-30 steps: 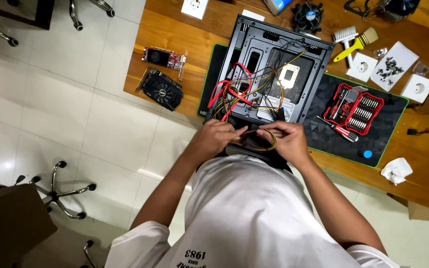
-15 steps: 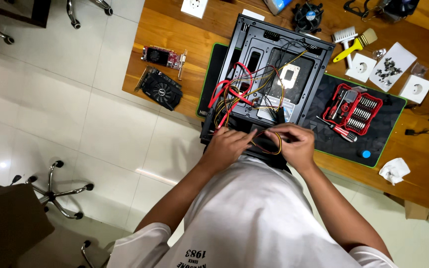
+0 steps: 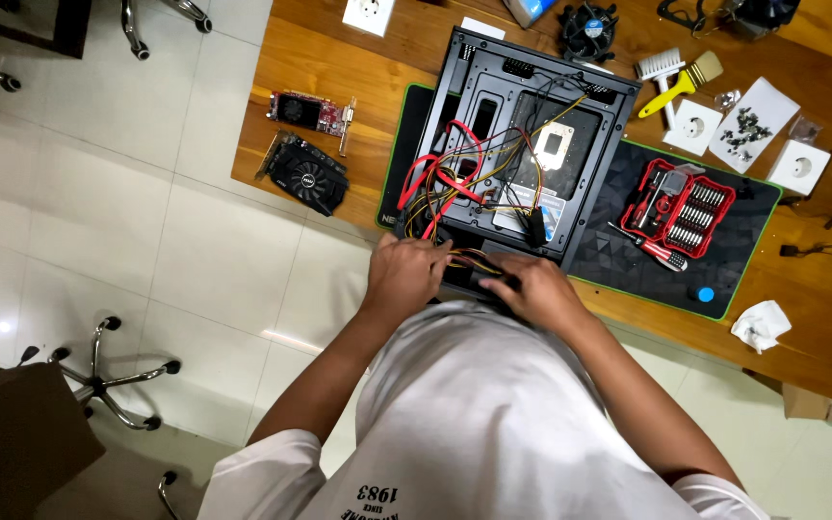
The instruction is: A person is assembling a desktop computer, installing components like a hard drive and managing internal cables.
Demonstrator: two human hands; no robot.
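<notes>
At the near edge of the open computer case [image 3: 532, 144], the left hand [image 3: 404, 274] and right hand [image 3: 536, 289] both curl around a bundle of yellow and black cables [image 3: 474, 260] that runs between them. Two graphics cards [image 3: 305, 173] lie left on the table [image 3: 339, 67]; one red screwdriver kit [image 3: 678, 204] sits right. Fingertips are hidden, so I cannot tell how tight either grip is.

Matt black metal case [image 3: 532, 144] on grainy wooden table [image 3: 339, 67].
</notes>
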